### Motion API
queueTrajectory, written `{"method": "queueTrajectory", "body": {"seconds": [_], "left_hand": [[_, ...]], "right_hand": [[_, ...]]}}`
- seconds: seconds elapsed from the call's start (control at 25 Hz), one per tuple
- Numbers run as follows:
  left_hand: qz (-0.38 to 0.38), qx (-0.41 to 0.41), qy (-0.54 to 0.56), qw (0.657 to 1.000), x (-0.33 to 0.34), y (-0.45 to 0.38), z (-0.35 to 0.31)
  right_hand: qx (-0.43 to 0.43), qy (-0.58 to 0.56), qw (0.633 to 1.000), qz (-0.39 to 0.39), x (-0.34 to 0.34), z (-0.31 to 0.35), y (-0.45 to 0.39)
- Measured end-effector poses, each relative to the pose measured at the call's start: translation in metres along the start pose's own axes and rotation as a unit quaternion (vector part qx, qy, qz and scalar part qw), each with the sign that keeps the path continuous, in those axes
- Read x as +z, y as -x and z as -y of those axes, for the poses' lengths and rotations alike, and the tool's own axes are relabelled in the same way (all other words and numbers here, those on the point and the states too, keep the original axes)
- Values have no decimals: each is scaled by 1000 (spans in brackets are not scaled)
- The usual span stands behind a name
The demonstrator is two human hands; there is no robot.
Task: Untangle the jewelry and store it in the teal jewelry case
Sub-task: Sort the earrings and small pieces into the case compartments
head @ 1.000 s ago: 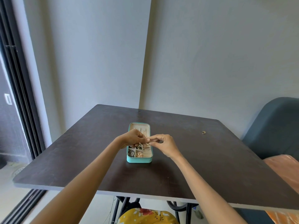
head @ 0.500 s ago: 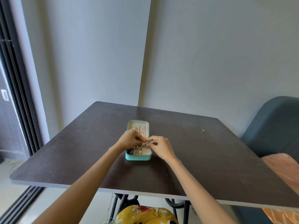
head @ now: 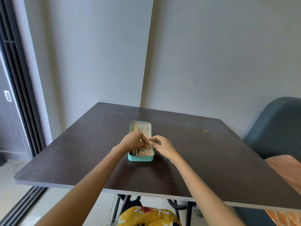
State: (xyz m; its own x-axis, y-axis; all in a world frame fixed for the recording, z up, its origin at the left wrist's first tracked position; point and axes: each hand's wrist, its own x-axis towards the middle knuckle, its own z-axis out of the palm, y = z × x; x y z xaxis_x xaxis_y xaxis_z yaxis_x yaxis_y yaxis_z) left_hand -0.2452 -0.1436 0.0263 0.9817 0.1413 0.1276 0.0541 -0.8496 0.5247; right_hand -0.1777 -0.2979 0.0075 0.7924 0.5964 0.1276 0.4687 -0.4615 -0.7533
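You see one teal jewelry case (head: 141, 158) on one dark table (head: 211, 160), and it lies open. In its front row you can count three small compartments; how many compartments are behind them you cannot tell, because your hands cover them. You have two hands over the case: one left hand (head: 132, 141) and one right hand (head: 162, 146). Between their fingertips there is one small gold piece (head: 148, 145). One ring (head: 205, 131) lies alone on the table, well apart from the case. One dark blue chair (head: 276, 128) stands at the right.

Teal case (head: 140, 158), dark brown table (head: 211, 160)
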Motion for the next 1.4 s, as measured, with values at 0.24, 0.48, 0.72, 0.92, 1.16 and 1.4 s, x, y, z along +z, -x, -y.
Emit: {"method": "queueTrajectory", "body": {"seconds": [0.24,0.48,0.72,0.92,1.16,1.4], "left_hand": [[10,3,-15,1000,-4,-1,3],[-45,-36,0,998,-3,-4,8],[-22,-59,-28,998,1,-10,3],[-21,-70,-35,997,2,-11,1],[-26,-73,-22,997,-1,-13,-8],[-69,-18,85,994,34,-54,-78]], "right_hand": [[12,-46,999,-6,6,-2,1],[58,-121,991,-8,10,-7,-2],[96,-167,981,22,9,-6,-3],[117,-189,974,45,6,-2,-5],[123,-240,962,28,0,-7,-4],[130,-186,955,-190,-66,-58,-10]]}}
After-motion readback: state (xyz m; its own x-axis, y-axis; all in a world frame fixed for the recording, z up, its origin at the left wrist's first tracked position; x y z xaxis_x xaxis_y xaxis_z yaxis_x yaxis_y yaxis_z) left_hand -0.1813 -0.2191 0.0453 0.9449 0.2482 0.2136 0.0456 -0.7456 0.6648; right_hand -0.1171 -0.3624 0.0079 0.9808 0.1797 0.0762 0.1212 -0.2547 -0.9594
